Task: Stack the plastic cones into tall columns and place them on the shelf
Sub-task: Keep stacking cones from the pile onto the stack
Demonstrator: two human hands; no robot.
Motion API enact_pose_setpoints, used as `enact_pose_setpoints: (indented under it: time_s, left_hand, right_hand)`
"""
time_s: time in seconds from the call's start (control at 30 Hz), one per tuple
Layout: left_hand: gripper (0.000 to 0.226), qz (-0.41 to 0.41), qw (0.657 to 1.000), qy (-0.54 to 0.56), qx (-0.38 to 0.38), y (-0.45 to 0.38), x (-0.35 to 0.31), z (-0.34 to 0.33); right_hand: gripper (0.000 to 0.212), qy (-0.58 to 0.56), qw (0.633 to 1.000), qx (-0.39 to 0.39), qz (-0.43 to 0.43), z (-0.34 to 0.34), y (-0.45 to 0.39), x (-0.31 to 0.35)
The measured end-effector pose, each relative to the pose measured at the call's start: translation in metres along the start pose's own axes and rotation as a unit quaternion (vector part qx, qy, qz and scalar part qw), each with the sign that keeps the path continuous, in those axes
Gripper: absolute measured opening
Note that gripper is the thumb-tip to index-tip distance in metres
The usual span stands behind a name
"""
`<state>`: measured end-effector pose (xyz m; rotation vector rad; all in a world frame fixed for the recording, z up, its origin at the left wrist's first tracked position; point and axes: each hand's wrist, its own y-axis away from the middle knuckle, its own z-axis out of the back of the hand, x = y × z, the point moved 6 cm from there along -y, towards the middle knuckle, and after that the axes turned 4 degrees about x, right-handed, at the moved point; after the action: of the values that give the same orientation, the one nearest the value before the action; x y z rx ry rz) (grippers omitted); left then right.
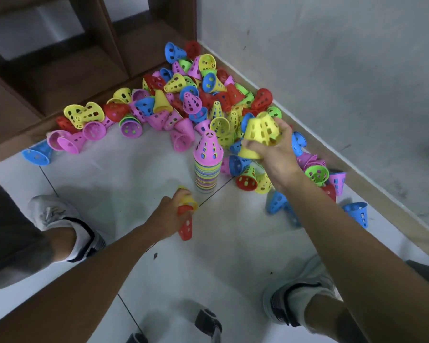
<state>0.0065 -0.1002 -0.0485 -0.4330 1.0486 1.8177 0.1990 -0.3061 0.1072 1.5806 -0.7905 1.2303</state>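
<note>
At centre frame a tall stacked column (206, 167) stands on the floor, topped by a pink cone. The right hand (274, 149) grips nested yellow cones (259, 134) just right of it; the left hand (170, 216) pinches a red cone (185, 225) and a yellow one below. Loose cones (183, 95) litter the floor before the empty-looking brown shelf (60, 58), upper left.

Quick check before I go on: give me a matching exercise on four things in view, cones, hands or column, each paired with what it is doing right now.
Things:
1. right hand
2. left hand
3. stacked column
4. blue cone by the right wall

States:
A. stands upright on the floor, pink cone on top
B. grips yellow cones
C. lies loose on the floor
D. grips nested red and yellow cones

Pairs: 1-B, 2-D, 3-A, 4-C
</note>
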Motion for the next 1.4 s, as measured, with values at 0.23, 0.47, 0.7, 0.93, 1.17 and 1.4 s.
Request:
enact_pose_setpoints:
  time_s: [0.23, 0.47, 0.7, 0.93, 1.17, 1.4]
  left_hand:
    - [0.053, -0.028, 0.997, -0.006, -0.066, 0.019, -0.02, 0.059]
    - [0.049, -0.065, 0.991, -0.008, -0.115, 0.039, -0.072, 0.135]
    - [0.047, -0.14, 0.986, -0.058, -0.065, 0.064, -0.136, 0.179]
    - [0.043, -0.158, 0.976, -0.149, -0.028, 0.079, -0.193, 0.204]
    - [0.04, -0.156, 0.971, -0.178, 0.024, 0.087, -0.212, 0.199]
    - [0.036, -0.138, 0.976, -0.17, 0.022, 0.064, -0.216, 0.188]
  right_hand:
    - [0.095, -0.04, 0.993, 0.049, 0.102, -0.057, 0.001, 0.062]
    - [0.095, 0.044, 0.986, 0.05, 0.153, -0.094, 0.005, 0.052]
    - [0.098, 0.081, 0.983, 0.039, 0.163, -0.094, 0.008, 0.022]
    - [0.088, 0.062, 0.987, 0.011, 0.15, -0.087, 0.013, 0.021]
    - [0.072, 0.091, 0.981, -0.062, 0.158, -0.055, 0.007, 0.037]
    - [0.049, 0.037, 0.991, 0.002, 0.131, -0.064, 0.008, 0.044]
